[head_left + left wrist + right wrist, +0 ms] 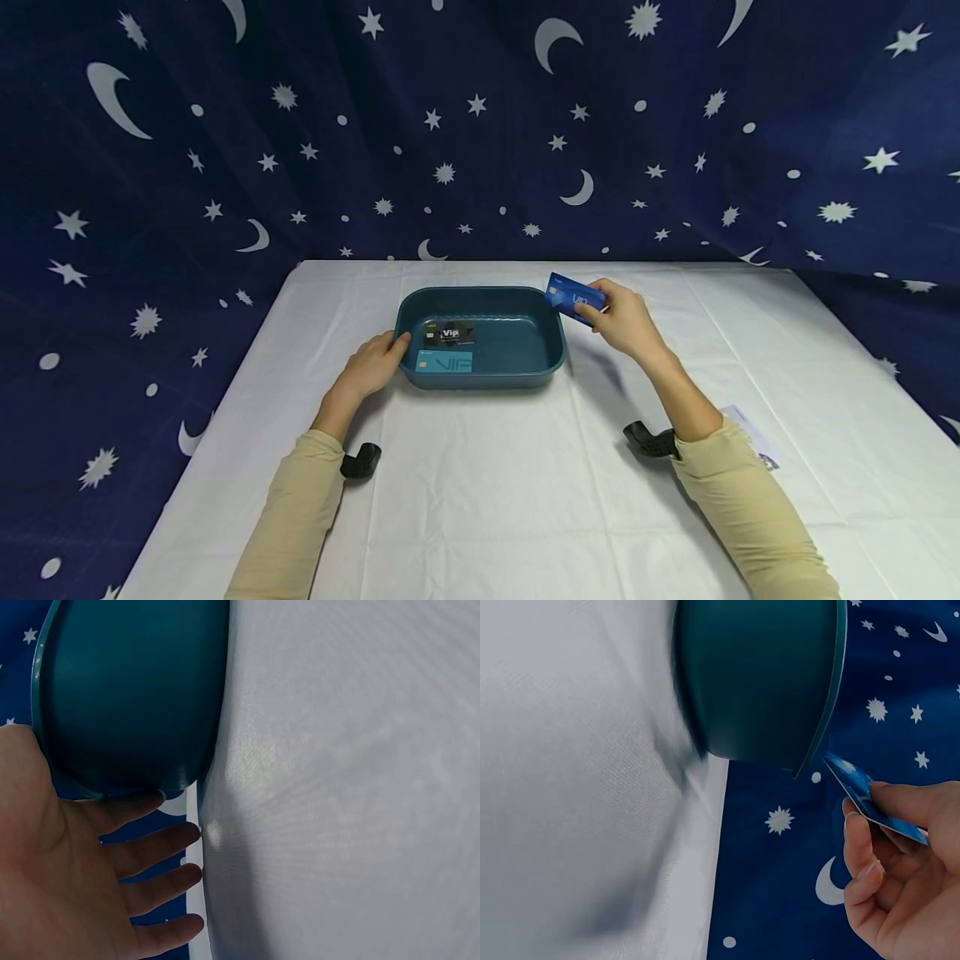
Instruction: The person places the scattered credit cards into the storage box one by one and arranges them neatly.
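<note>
A teal plastic tub (517, 382) stands on the white-covered table. My left hand (372, 364) holds its left end, thumb over the rim and straight, spread fingers (154, 851) outside by the wall. Inside the tub lie a black VIP card (450, 333) and, nearer me, a light blue VIP card (444, 362). Up by the tub's right rim, my right hand (626, 318) pinches a dark blue VIP card (568, 293) between thumb and fingers. That card is tilted, its left edge overlapping the rim's far corner in the head view.
A pale printed paper or card (753, 437) lies on the table at right, partly hidden behind the right forearm. Black wrist mounts (362, 461) stick out from both sleeves. A dark blue curtain (495, 125) with moons and stars hangs behind the table.
</note>
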`<action>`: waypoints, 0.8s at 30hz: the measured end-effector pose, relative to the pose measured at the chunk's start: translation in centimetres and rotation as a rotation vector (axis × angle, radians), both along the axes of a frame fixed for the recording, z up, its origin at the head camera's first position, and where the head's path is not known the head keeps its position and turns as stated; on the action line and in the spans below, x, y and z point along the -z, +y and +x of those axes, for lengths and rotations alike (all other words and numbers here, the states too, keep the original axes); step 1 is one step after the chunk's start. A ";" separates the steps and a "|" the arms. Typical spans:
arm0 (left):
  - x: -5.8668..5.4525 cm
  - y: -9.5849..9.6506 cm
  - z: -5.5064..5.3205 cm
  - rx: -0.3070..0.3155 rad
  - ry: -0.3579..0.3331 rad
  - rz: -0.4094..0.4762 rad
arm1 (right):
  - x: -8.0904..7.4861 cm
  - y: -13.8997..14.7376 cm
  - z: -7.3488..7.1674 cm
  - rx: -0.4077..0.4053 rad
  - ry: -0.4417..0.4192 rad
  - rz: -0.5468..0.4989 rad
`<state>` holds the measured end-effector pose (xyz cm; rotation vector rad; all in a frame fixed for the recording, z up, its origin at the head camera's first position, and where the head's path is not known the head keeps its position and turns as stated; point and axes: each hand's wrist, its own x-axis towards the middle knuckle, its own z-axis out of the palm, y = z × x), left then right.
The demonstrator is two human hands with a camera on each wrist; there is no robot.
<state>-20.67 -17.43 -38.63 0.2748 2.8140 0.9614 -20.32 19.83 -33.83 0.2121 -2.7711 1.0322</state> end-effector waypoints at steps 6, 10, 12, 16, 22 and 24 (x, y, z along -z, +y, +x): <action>0.0 0.0 0.0 -0.004 -0.006 -0.005 | 0.0 -0.2 -0.1 -0.006 -0.012 0.001; 0.0 0.0 -0.1 -0.004 -0.001 -0.010 | 0.0 -0.4 -0.1 -0.009 -0.020 0.004; 0.0 0.0 -0.1 -0.004 0.000 -0.015 | 0.0 -0.5 -0.2 -0.008 -0.030 0.003; 0.0 0.0 0.0 -0.007 0.003 -0.024 | 0.0 -0.6 -0.3 -0.004 -0.046 0.004; 0.0 0.0 0.0 -0.005 0.011 -0.026 | 0.1 -0.8 -0.4 -0.008 -0.036 0.012; 0.0 0.0 0.0 -0.003 0.014 -0.024 | 0.1 -0.9 -0.4 -0.009 -0.034 0.014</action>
